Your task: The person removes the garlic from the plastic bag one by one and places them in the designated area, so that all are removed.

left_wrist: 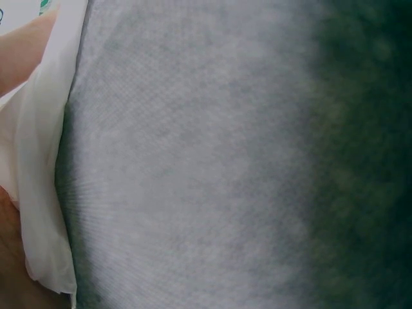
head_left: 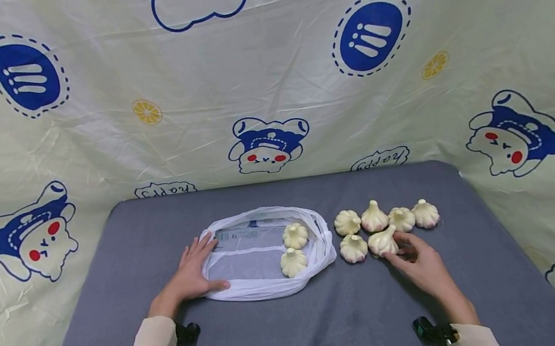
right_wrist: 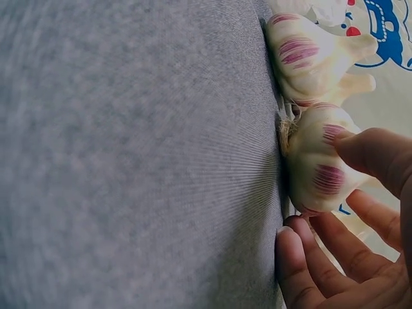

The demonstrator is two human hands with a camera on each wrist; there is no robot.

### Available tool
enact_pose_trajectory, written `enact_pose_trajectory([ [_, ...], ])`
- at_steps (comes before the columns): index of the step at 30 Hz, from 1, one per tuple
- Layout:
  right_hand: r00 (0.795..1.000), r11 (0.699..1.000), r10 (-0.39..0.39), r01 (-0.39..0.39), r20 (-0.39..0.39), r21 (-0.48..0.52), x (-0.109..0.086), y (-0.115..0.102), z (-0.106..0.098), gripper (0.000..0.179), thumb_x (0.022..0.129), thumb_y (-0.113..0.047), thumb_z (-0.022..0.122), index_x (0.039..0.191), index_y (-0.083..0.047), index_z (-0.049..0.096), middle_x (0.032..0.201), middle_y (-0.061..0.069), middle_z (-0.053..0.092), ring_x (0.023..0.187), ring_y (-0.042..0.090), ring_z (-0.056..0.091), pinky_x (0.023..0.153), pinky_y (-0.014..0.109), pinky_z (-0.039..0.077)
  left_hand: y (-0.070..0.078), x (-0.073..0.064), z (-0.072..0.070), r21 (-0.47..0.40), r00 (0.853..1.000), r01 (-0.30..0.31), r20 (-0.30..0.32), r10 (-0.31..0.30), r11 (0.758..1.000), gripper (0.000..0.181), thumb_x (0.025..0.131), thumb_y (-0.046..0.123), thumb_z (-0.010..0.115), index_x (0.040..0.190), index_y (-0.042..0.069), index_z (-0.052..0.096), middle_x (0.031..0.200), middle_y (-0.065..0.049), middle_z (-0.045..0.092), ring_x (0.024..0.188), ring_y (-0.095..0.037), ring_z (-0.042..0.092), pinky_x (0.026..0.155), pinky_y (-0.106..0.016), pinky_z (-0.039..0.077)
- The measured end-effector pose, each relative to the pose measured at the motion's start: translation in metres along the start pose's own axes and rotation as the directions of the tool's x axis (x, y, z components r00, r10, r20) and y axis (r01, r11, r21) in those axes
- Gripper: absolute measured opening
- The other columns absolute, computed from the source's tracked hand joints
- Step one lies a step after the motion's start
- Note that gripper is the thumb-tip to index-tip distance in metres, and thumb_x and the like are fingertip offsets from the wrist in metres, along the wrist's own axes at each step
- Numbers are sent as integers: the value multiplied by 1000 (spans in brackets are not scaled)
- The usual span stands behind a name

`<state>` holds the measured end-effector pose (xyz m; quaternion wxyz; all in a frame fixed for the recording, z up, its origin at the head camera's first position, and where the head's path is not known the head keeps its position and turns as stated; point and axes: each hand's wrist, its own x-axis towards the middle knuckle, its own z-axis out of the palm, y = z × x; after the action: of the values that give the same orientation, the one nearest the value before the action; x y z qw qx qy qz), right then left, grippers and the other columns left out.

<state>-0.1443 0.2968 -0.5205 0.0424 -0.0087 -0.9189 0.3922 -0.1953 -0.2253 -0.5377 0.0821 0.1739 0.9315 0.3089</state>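
A white plastic bag (head_left: 317,254) lies on the table with its rim rolled wide around the mouth. Two garlic bulbs sit inside at its right end, a rear bulb (head_left: 295,235) and a front bulb (head_left: 293,262). My left hand (head_left: 192,271) rests spread on the bag's left end, thumb along the near rim. With thumb and fingers, my right hand (head_left: 419,262) pinches a garlic bulb (head_left: 382,241) lying on its side, its neck towards the back right. Purple streaks mark this held bulb (right_wrist: 325,161) in the right wrist view.
Right of the bag, another front-row bulb (head_left: 353,249) stands beside the held one. Behind them runs a row of several more, from a left bulb (head_left: 347,222) to an end bulb (head_left: 426,214). Grey cloth (head_left: 293,340) covers the table; a printed curtain (head_left: 314,131) hangs behind.
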Motion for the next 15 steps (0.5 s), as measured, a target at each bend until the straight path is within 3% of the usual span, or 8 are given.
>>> enact_pose_trajectory([
  [3, 1000, 1000, 5, -5, 2, 8, -2, 0, -1, 58, 97, -35, 73, 143, -4, 54, 143, 22, 58, 115, 37, 68, 83, 23, 55, 0, 0, 0, -4, 1000, -1, -1, 1, 1000, 110, 75, 49, 86, 159, 1, 34, 172, -17, 18, 158, -49, 5, 125, -68, 2],
  [10, 1000, 1000, 13, -13, 18, -28, -11, -7, -12, 68, 98, -34, 71, 152, -4, 44, 150, 26, 50, 123, 45, 62, 93, 55, 56, 0, 0, 0, -4, 1000, -8, -4, 8, 1000, 110, 75, 49, 86, 159, 1, 34, 172, -18, 18, 158, -49, 5, 124, -68, 2],
  [15, 999, 999, -25, 26, 29, -37, -15, -21, -21, 69, 99, -32, 71, 153, -4, 41, 152, 25, 47, 126, 48, 58, 94, 59, 55, 0, 0, 0, -2, 1000, -5, -2, 5, 1000, 110, 75, 50, 86, 159, 1, 34, 172, -18, 18, 158, -49, 5, 125, -68, 2],
])
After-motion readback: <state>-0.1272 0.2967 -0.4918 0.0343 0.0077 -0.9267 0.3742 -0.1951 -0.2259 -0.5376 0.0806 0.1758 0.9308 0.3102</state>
